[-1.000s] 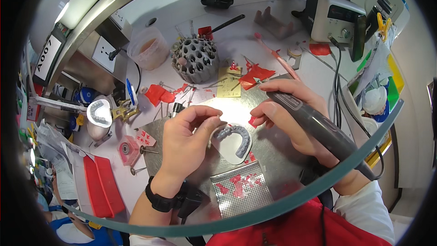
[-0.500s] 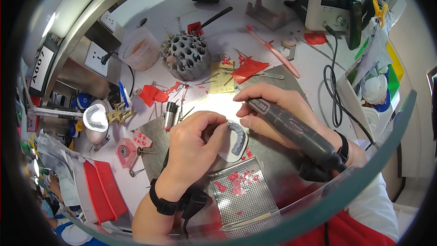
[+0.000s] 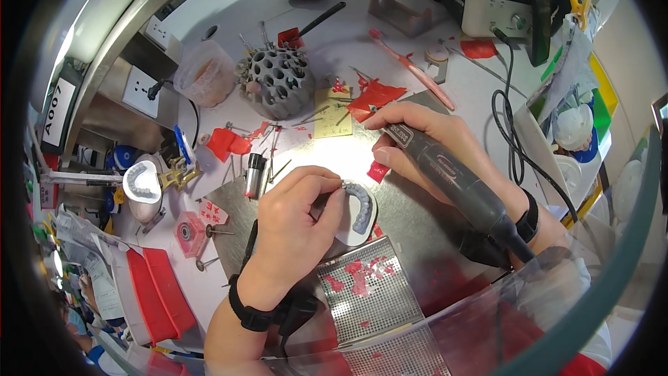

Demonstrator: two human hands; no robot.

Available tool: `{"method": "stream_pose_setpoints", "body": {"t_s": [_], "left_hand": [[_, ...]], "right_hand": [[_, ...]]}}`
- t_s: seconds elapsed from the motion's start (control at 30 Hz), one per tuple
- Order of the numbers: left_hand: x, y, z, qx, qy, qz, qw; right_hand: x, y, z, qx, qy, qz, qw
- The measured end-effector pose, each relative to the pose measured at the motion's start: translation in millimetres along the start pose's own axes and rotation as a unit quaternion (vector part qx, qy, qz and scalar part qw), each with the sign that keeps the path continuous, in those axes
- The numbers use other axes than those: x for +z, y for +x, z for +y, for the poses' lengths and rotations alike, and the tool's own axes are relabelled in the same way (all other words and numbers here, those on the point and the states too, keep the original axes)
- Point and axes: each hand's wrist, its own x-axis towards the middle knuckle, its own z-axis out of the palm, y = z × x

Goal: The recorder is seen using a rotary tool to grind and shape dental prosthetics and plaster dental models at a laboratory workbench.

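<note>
Cast [image 3: 363, 217], a white base bearing a grey tooth arch, lay on the metal plate [image 3: 414, 219] just beyond the perforated tray [image 3: 398, 304], its left part hidden by the left grip [image 3: 296, 217]. One second earlier nearly the whole arch was exposed; the left grip had since come over that side, thumb and forefinger drawn together at the arch's far end. Whether they pinched something small could not be told. The right grip [image 3: 451, 138] was clamped around the dark handpiece [image 3: 452, 182], its nose apart from the cast. A red scrap [image 3: 377, 171], hidden half a second before, showed again beside the right thumb; whether held was unclear. The bur block [image 3: 278, 87] sat farther left in view, probably through a turn of the head. These changes suggested that the left grip, rather than the handpiece, was engaged with the cast.
</note>
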Motion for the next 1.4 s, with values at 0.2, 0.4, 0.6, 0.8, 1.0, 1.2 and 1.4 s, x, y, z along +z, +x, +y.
{"method": "stream_pose_setpoints", "body": {"t_s": [0.2, 0.4, 0.6, 0.8, 1.0, 1.2, 1.4], "left_hand": [[1.7, 0.6, -9.6, 0.047, 0.002, -0.028, 0.999], [-7.2, -5.0, -9.8, 0.004, -0.003, -0.032, 0.999], [-1.8, -1.6, -12.3, 0.046, -0.006, -0.039, 0.998], [-7.3, -2.9, -6.7, -0.026, -0.046, -0.037, 0.998], [-14.4, -1.4, -9.8, -0.108, -0.105, -0.026, 0.988], [-12.8, -1.2, -8.6, -0.054, -0.081, -0.054, 0.994], [-7.2, -1.9, -8.0, -0.01, -0.031, -0.049, 0.998]], "right_hand": [[-0.8, -3.0, 9.7, -0.003, -0.014, -0.029, 0.999], [-2.4, 4.8, 9.4, -0.044, -0.061, -0.067, 0.995], [-0.7, 5.9, 20.6, -0.097, -0.116, -0.065, 0.986], [3.1, 5.3, 2.2, 0.013, 0.006, -0.056, 0.998], [0.3, 8.5, 14.2, -0.018, -0.023, -0.052, 0.998], [2.8, 11.6, 22.0, -0.08, -0.113, -0.092, 0.986], [6.8, 5.8, 7.4, 0.044, 0.095, -0.052, 0.993]]}}
